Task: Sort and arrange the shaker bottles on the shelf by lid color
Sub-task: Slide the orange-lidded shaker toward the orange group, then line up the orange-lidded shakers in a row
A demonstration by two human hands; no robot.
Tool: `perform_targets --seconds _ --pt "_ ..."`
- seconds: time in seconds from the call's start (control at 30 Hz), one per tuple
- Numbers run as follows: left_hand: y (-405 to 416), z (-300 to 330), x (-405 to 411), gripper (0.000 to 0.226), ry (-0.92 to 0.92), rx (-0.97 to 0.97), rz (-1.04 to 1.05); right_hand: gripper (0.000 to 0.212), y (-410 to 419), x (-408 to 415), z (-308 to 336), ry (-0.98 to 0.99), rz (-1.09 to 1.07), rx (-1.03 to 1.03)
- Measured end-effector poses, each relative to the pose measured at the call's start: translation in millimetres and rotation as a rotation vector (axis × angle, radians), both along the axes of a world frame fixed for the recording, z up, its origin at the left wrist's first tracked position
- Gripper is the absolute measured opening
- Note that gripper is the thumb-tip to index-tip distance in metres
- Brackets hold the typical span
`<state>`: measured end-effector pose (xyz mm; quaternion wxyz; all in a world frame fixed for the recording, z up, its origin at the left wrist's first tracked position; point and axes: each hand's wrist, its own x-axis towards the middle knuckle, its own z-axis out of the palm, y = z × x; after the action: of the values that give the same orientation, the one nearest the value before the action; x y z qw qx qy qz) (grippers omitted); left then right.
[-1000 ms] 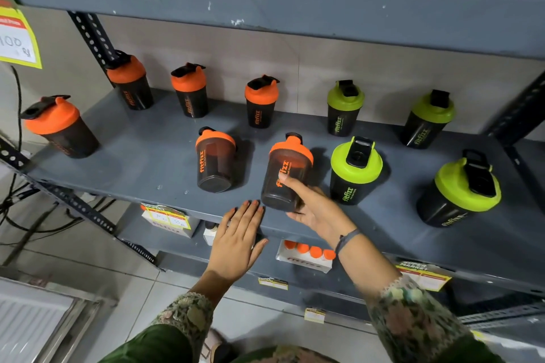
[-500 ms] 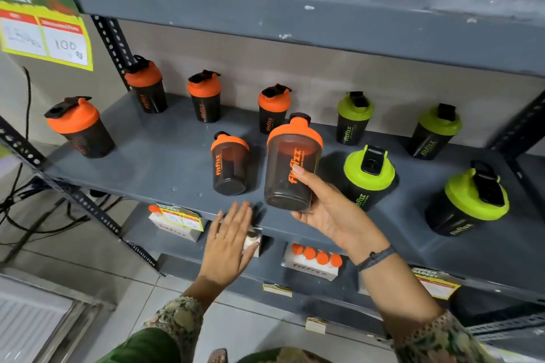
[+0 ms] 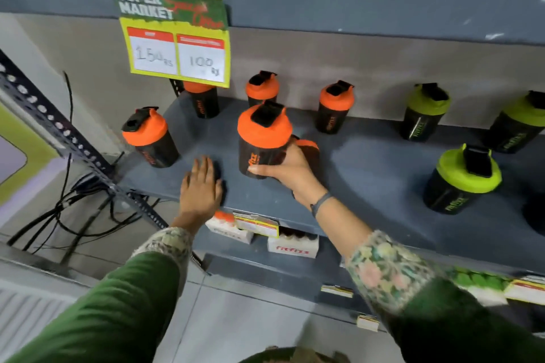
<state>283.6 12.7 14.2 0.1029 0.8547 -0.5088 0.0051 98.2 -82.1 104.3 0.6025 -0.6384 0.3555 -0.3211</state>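
Note:
My right hand [image 3: 290, 169] grips a dark orange-lidded shaker bottle [image 3: 262, 138] by its lower body, held upright just above the grey shelf [image 3: 368, 174]. A second orange-lidded shaker [image 3: 309, 150] stands mostly hidden behind that hand. My left hand [image 3: 200, 186] lies flat and open on the shelf's front edge, left of the held bottle. More orange-lidded shakers stand at the front left [image 3: 149, 138] and along the back [image 3: 336, 107]. Green-lidded shakers stand at the right, one at the back [image 3: 424, 110] and one in front [image 3: 463, 180].
A yellow and green price sign [image 3: 174, 35] hangs from the upper shelf and covers the top of the back-left shaker [image 3: 205, 102]. White fitfizz boxes [image 3: 292, 246] sit on the lower shelf. Black cables [image 3: 73, 209] hang by the perforated metal upright at the left.
My right hand has carried the orange-lidded shaker leftward past the other front orange shaker. My left hand moved up onto the shelf's front edge. The view has shifted left.

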Motion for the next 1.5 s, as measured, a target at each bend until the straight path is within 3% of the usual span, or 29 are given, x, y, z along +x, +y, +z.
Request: perform_targets --seconds 0.17,0.4,0.5,0.57,0.63,0.73,0.8,0.87,0.93,1.0,1.13,1.2,1.5 --pt "-2 -11 4 0.084 -0.009 0.021 -0.01 0.078 -3 46 -35 0.251 0.002 -0.11" --pt "-4 -12 4 0.083 -0.004 0.016 -0.01 0.069 -3 34 -36 0.355 0.111 -0.043" --pt "-4 -13 4 0.076 -0.016 0.035 -0.007 0.061 1 7 -4 0.301 -0.102 -0.115" --pt "-4 -12 4 0.071 -0.017 0.049 -0.014 0.054 3 -14 17 0.488 -0.376 -0.364" --pt "-4 -10 3 0.069 -0.011 0.069 -0.02 0.07 -5 -32 27 0.81 -0.492 -0.462" --pt "-5 -7 3 0.058 0.0 0.111 -0.022 0.101 -24 -39 21 1.086 -0.194 -0.131" --pt "-5 -6 3 0.056 0.015 0.124 -0.029 0.097 -31 -40 5 0.99 -0.042 0.051" --pt "-5 -3 3 0.056 0.024 0.147 -0.039 0.068 -35 -40 -2 0.742 -0.062 0.204" --pt "-5 -1 4 0.056 0.033 0.173 -0.044 0.054 -38 -42 -3 0.529 -0.092 0.365" --pt "-6 1 5 0.055 0.042 0.182 -0.048 0.058 -43 -45 -4 0.325 -0.127 0.415" --pt "-7 4 5 0.056 0.059 0.231 -0.051 0.091 -38 -47 -21 0.016 -0.252 0.197" --pt "-9 6 6 0.056 0.07 0.263 -0.051 0.1 -29 -51 -36 0.012 -0.277 0.127" --pt "-9 2 8 0.056 0.077 0.261 -0.049 0.094 -19 -71 -74 0.2 -0.201 -0.022"
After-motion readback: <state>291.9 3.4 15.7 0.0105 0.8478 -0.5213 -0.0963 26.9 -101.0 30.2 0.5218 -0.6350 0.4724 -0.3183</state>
